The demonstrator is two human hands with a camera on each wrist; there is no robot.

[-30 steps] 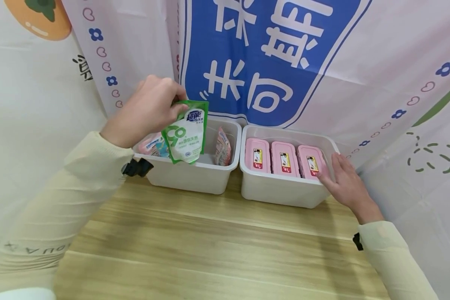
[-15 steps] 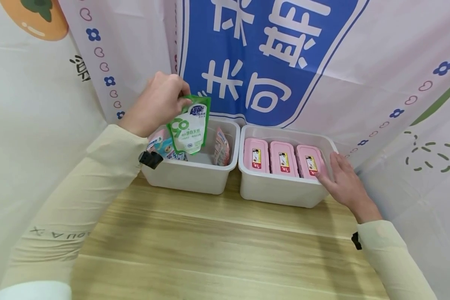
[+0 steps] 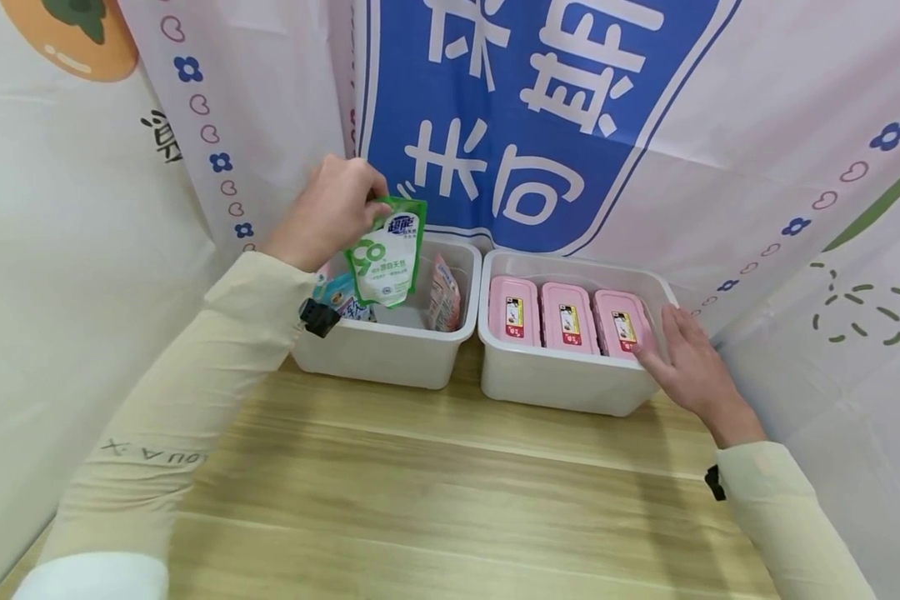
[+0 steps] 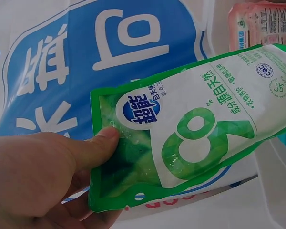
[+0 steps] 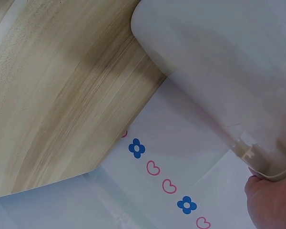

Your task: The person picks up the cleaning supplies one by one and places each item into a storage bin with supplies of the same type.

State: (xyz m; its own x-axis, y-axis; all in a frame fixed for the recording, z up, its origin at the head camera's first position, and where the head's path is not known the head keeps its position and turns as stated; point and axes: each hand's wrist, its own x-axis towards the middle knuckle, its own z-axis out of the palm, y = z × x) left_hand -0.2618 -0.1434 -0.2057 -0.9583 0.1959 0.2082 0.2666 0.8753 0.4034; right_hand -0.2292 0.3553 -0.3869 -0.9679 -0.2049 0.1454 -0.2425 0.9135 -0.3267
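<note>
My left hand (image 3: pixel 337 204) pinches the top corner of a green and white laundry detergent pouch (image 3: pixel 387 260), which hangs over the left white bin (image 3: pixel 375 354). In the left wrist view the thumb lies across the front of the detergent pouch (image 4: pixel 205 124); the other fingers are behind it. Inside that bin, a blue and pink packet (image 3: pixel 345 302) lies at the left and a pink pouch (image 3: pixel 444 296) stands against the right wall. My right hand (image 3: pixel 693 367) rests on the right white bin's (image 3: pixel 555 383) right corner, fingers straight along the side and thumb at the front rim.
Three pink lidded boxes (image 3: pixel 568 317) stand side by side in the right bin. Both bins sit at the back of a wooden table (image 3: pixel 450 500), close together. Printed cloth walls (image 3: pixel 780 108) enclose the back and sides.
My left hand has shifted right with the detergent pouch, which now hangs further over the left bin and slightly higher at its lower edge. The right hand stays on its bin.
</note>
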